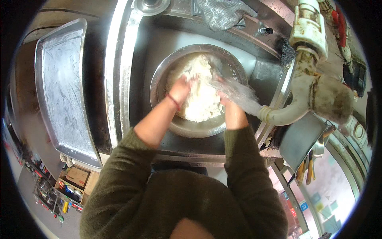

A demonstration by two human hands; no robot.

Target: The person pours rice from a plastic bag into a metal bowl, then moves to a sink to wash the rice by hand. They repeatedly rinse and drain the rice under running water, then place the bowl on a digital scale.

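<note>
A wide steel basin point(191, 132) stands in a metal sink, holding a heap of white grainy food point(200, 98), possibly rice, in cloudy water. My left hand point(181, 89) touches the heap's left side, its fingertips blurred and partly sunk in it. On the opposite side is my right hand point(222, 97), largely covered by a splashing stream of water point(238, 92). That stream comes from a white plastic spout point(280, 116) at the right. Blur and water hide whether either hand grips any of the food.
A shallow metal tray point(64, 86) lies left of the sink. Grey cloth point(223, 13) hangs over the sink's far rim, near a round metal lid point(151, 6). Stained white pipework point(307, 68) juts in from the right. Below it, wooden-handled tools point(306, 168) hang beside a metal container point(298, 140).
</note>
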